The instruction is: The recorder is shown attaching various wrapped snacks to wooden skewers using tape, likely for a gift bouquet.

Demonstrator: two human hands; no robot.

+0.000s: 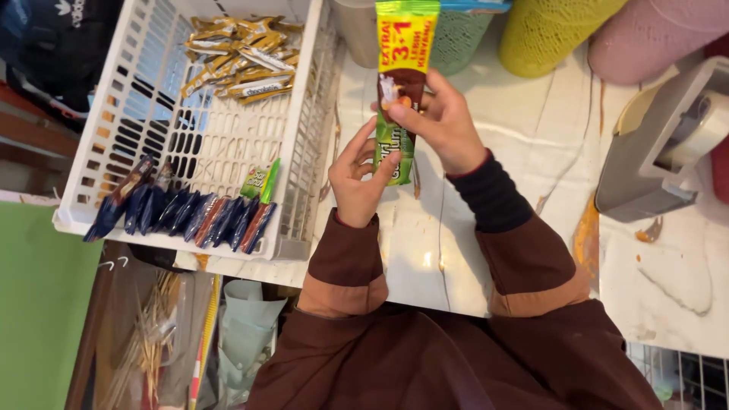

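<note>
Both hands meet over the pale marble-look counter (531,144), forearms angled inward. The left hand (357,178) pinches the lower end of a long green, brown and yellow foil sachet strip (402,83), fingers curled; the right hand (444,125) grips its middle (thumb in front). The white slotted plastic basket (152,114) sits just left.

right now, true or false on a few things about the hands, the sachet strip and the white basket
1. Both hands hold the sachet strip. True: left hand low, right hand higher.
2. The white basket is empty. False: it holds gold sachets and dark sachets.
3. The basket lies left of the hands. True.
4. The tape dispenser sits inside the basket. False: it stands on the table, to the right.
5. The strip is blue. False: green, yellow and brown.
</note>
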